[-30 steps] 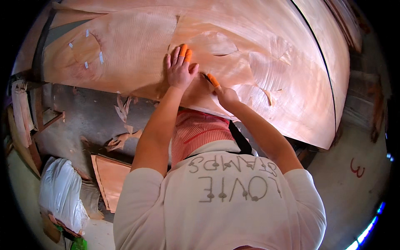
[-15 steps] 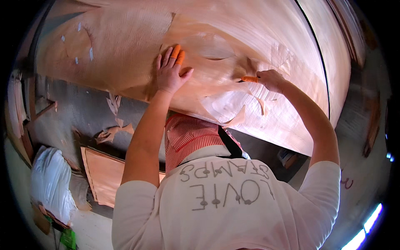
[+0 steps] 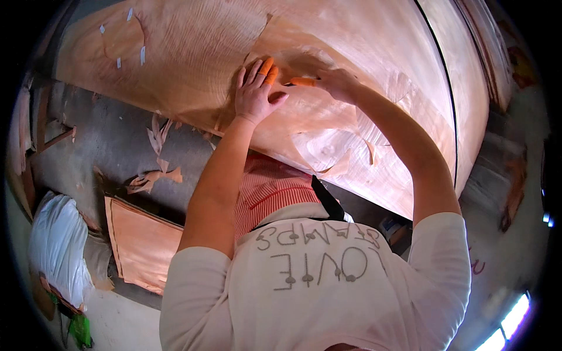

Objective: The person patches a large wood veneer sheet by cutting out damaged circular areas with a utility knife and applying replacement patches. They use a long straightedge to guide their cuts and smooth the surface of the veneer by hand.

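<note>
Up close — thin, grainy veneer sheet [image 3: 193, 52] under left hand [image 3: 254, 93], flat.

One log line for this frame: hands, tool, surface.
left hand: flat on veneer sheet, orange fingertip covers | right hand: grips orange-handled tool, tip on sheet | floor: veneer scraps

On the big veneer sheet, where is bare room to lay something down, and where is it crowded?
The veneer sheet is bare between the taped round patch and the left hand, and again beyond the right hand toward the dark seam. It is crowded where both hands meet at the orange tool, and on the floor with scraps.
</note>
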The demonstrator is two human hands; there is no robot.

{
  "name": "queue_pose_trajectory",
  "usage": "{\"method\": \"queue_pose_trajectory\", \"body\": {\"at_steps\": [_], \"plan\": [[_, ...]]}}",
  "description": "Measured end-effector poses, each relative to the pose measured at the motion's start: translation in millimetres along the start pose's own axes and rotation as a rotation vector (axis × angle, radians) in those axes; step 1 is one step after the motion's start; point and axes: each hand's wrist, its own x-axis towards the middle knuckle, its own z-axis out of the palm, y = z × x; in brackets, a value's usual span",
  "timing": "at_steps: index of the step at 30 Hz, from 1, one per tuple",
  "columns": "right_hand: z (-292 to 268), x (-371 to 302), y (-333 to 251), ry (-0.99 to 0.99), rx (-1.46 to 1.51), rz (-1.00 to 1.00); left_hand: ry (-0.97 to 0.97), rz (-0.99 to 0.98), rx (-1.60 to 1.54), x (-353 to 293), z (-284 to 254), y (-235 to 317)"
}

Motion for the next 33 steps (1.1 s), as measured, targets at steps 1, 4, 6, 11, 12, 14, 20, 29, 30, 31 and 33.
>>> {"method": "queue_pose_trajectory", "body": {"at_steps": [1,4,6,11,12,14,20,29,30,31,33], "plan": [[-6,-11,0,0.002,0.068,0.061,0.005,-0.004,-0.001,1,-1,0],[63,-49,21,0.294,0.151,0.141,0.011,-0.009,-0.023,6,0,7],[64,-51,16,0.246,0.176,0.206,-0.03,0.095,0.073,3,3,7],[75,-62,6,0.169,0.361,0.416,-0.171,0.418,0.005,0,18,22],[79,-63,-4,0.21,0.603,0.6,-0.153,0.399,-0.029,-1,18,21],[75,-68,-34,0.235,0.85,0.806,-0.131,0.363,-0.066,-5,17,18],[155,-107,-127,0.185,0.895,1.141,-0.149,0.355,-0.073,2,16,20],[129,-137,-125,0.542,1.043,1.174,-0.239,0.448,0.129,8,15,21],[133,-139,-118,0.685,1.01,1.165,-0.223,0.434,0.075,7,21,23],[139,-139,-112,0.817,0.974,1.138,-0.207,0.412,0.026,3,26,26],[130,-136,-100,1.049,0.877,1.005,-0.25,0.383,-0.02,0,17,29]]}}
